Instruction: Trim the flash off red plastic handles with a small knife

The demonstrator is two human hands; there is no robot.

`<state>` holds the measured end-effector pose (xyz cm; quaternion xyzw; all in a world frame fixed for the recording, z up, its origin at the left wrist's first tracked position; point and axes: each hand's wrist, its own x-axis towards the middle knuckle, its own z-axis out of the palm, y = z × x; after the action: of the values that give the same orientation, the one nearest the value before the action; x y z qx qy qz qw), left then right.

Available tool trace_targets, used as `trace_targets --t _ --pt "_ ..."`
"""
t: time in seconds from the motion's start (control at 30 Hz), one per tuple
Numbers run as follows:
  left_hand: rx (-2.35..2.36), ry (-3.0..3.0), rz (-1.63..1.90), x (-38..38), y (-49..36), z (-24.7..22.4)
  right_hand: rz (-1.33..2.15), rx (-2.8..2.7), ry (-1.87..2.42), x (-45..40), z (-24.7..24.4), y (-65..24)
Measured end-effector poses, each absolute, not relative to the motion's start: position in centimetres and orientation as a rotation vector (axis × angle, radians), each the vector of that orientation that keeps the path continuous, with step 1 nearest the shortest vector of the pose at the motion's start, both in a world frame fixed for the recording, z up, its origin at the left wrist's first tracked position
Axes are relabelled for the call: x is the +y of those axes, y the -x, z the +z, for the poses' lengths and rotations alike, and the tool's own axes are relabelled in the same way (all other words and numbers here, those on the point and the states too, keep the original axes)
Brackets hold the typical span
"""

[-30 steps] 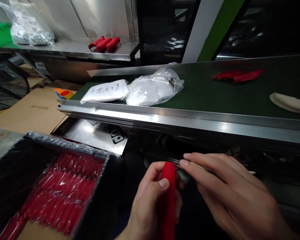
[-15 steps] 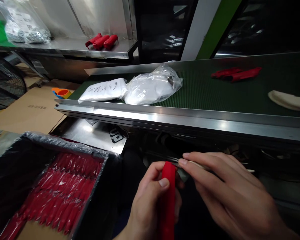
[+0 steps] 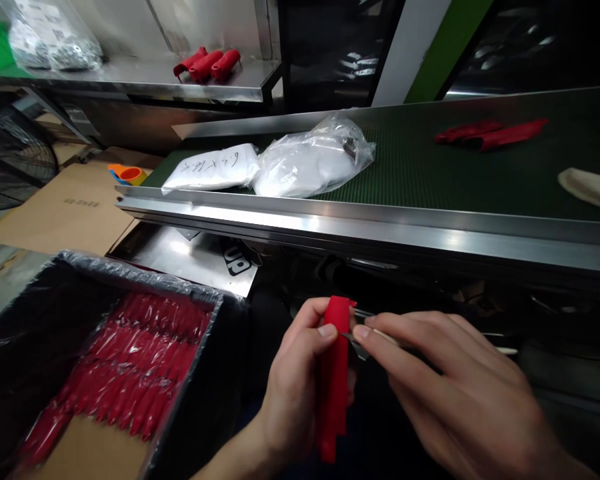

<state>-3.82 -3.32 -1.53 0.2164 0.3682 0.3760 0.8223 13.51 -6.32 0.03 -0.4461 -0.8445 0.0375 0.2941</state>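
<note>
My left hand (image 3: pixel 295 373) is closed around a long red plastic part (image 3: pixel 337 373), held upright with the thumb on its near face. Between the thumb and fingers of my right hand (image 3: pixel 460 387) is a slim knife (image 3: pixel 386 339) with a pale handle. Its thin dark blade points left and meets the right edge of the red part, close to my left thumb. The far side of the part and most of the knife's handle are hidden by my fingers.
A green conveyor belt (image 3: pixel 405 180) with a metal rail carries white bags (image 3: pixel 300 163), red parts (image 3: pixel 505 133) and a pale curved piece (image 3: pixel 587 187). At left, a lined box (image 3: pixel 180 297) holds rows of wrapped red pieces. Three red parts (image 3: pixel 207 65) lie on a steel shelf.
The red part has risen slightly in my left hand's grip and shows more of its lower end. The knife has moved down and left, onto the part's edge. The view has shifted slightly.
</note>
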Motion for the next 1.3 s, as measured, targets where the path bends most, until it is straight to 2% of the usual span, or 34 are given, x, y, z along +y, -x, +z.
trace_targets --t 0.93,1.13,1.3 --pt "0.700 -0.455 0.920 0.0 3.5 -0.8 0.145 -2.404 1.168 -9.2 -0.9 -12.8" --pt "0.725 -0.424 0.941 0.0 3.3 -0.8 0.206 -2.068 1.244 -9.0 0.1 -12.4" --pt "0.776 -0.511 0.893 -1.5 3.3 -0.9 0.648 -1.751 1.435 -6.2 -0.7 -11.5"
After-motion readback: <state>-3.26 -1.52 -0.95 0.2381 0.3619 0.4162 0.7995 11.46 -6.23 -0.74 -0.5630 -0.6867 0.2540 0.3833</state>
